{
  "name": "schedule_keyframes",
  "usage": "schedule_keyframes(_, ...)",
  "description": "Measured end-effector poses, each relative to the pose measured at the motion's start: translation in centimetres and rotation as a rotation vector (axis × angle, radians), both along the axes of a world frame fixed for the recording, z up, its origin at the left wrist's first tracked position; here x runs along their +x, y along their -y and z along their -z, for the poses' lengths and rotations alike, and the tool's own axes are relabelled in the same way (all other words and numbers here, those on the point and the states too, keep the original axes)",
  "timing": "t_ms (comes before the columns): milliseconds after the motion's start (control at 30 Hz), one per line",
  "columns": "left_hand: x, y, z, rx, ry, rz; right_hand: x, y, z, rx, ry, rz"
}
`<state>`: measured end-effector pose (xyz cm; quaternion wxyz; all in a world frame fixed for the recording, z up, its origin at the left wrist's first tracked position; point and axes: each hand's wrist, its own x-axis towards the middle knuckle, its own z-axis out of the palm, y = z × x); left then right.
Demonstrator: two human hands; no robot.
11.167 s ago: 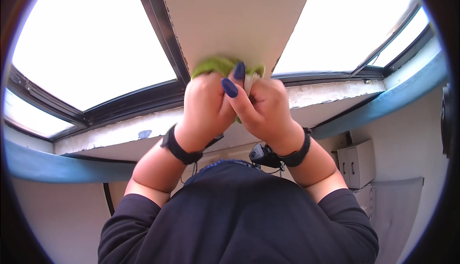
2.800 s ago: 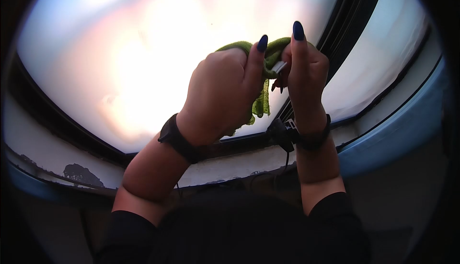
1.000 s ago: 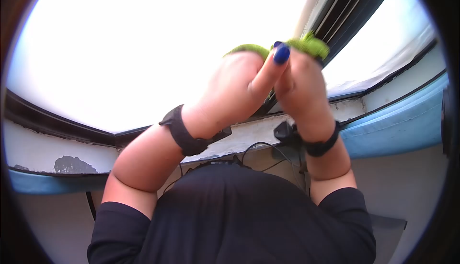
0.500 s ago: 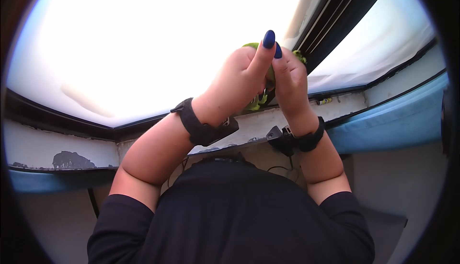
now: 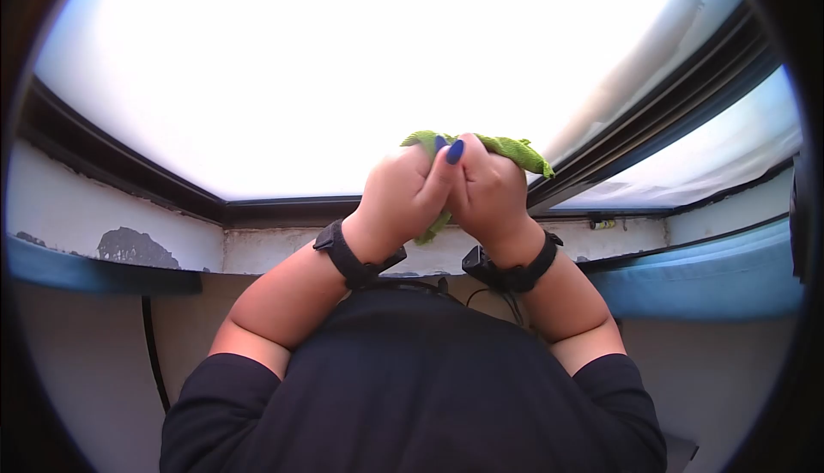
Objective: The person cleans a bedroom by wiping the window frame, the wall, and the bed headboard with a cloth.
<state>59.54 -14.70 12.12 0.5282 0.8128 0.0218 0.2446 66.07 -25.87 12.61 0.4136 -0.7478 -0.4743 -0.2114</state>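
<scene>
Green cloth (image 5: pixel 518 150), near one o'clock of centre before the bright window (image 5: pixel 309 69), is bunched in the closed left hand (image 5: pixel 396 191) and right hand (image 5: pixel 493 188), thumbs together, apparently to keep it gathered. Half a second ago less showed; now an end juts toward two o'clock past the right fist.
</scene>
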Motion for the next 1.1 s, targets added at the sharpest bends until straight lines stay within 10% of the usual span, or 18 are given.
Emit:
schedule_keyframes(300, -0.9, -2.2, -10.6, -0.004, 0.476, -0.067, -0.6, -3.4, -10.9, 0.189, 0.319, -0.025)
schedule_keyframes(600, -2.5, -3.9, -1.8, 0.133, 0.263, -0.091, -2.0, -4.2, -3.1, -0.076, 0.193, -0.056)
schedule_keyframes(900, -2.2, -4.8, -10.0, 0.083, 0.630, -0.065, -1.9, -5.5, -12.4, 0.009, 0.246, -0.103)
schedule_keyframes(1100, -4.0, -6.3, -6.1, 0.029, 0.353, -0.057, -3.3, -6.8, -7.9, -0.135, 0.348, -0.014)
